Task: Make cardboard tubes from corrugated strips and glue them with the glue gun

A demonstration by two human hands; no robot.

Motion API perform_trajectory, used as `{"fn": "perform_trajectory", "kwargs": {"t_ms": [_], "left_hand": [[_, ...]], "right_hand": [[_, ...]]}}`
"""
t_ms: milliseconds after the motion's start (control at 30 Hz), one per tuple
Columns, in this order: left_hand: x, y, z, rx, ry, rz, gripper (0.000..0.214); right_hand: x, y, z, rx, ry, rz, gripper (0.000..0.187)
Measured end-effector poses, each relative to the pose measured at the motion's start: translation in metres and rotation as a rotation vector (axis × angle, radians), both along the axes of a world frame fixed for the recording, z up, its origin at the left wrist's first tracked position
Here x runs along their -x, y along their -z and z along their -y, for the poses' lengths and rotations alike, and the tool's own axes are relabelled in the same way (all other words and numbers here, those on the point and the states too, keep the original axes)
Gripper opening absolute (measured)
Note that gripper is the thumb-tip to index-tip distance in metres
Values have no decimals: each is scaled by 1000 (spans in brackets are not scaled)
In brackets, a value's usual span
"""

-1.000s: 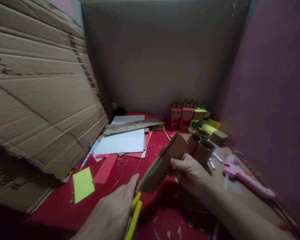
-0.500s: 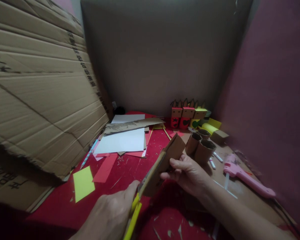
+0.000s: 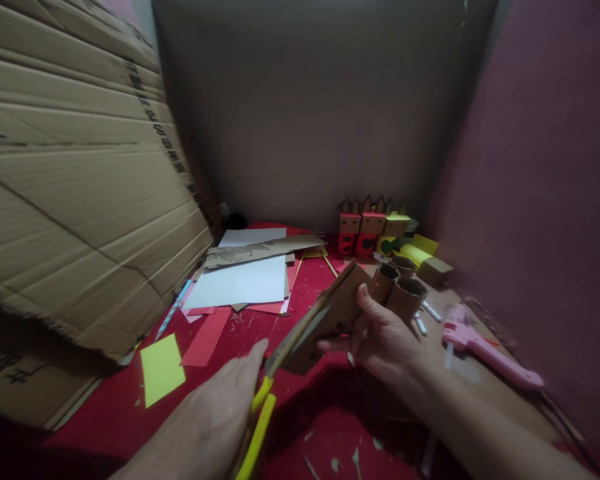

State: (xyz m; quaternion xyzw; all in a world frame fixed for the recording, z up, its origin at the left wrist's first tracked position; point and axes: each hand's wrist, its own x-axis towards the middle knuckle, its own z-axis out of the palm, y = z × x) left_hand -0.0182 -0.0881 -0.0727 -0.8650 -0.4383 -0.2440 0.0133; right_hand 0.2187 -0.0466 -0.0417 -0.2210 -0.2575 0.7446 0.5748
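My left hand (image 3: 225,400) is closed on yellow-handled scissors (image 3: 261,420). Their blades lie along the edge of a piece of cardboard (image 3: 325,327), with a strip parting from it on the upper left side. The cardboard is tilted above the red tabletop. My right hand (image 3: 380,333) grips its right side, thumb on the near face and fingers behind or below. Just beyond that hand stand several brown cardboard tubes (image 3: 409,300). The left hand's fingers are partly hidden behind the scissors.
A large cardboard sheet (image 3: 75,193) leans on the left. White paper (image 3: 235,287) and a yellow sheet (image 3: 163,370) lie on the red cloth (image 3: 220,400). A pink glue gun (image 3: 490,347) rests on the right. Decorated red and yellow figures (image 3: 373,233) stand at the back.
The scissors' blades show further along the cardboard's edge, and a strip is separating from it. My right hand has shifted slightly on the cardboard. The whole view has moved a little.
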Motion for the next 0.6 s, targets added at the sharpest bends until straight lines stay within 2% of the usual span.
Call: {"fn": "perform_trajectory", "kwargs": {"t_ms": [133, 400, 500, 600], "left_hand": [[-4, 1, 0, 18, 50, 18, 51], [-23, -31, 4, 137, 69, -30, 43], [-25, -36, 4, 173, 47, -84, 42], [-25, -36, 3, 132, 52, -103, 43]], "right_hand": [[3, 2, 2, -17, 3, 2, 29], [10, 4, 6, 83, 17, -5, 28], [11, 6, 6, 62, -18, -33, 24], [11, 8, 6, 54, -36, -50, 23]]}}
